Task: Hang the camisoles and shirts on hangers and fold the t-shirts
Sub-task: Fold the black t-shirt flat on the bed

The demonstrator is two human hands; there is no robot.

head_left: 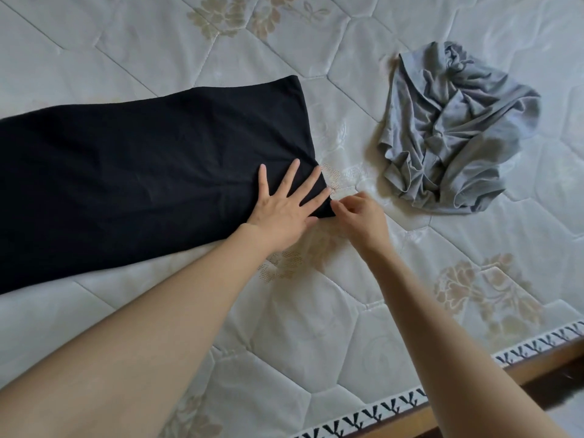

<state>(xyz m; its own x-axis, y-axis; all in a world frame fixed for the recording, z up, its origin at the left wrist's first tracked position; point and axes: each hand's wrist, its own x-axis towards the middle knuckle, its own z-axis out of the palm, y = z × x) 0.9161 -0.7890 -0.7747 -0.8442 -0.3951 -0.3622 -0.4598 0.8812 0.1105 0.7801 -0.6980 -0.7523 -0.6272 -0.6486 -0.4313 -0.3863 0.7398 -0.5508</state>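
A black t-shirt (pixel 151 165) lies flat on the mattress (pixel 316 311) as a long folded strip, running from the left edge to the middle. My left hand (pixel 284 207) presses flat on its near right end, fingers spread. My right hand (pixel 360 216) pinches the near right corner of the same black t-shirt, fingers curled. A crumpled grey garment (pixel 448 131) lies in a heap to the right, apart from both hands.
The quilted white mattress with beige flower prints fills the view. Its patterned border (pixel 410 399) and a wooden bed frame (pixel 537 361) run along the lower right.
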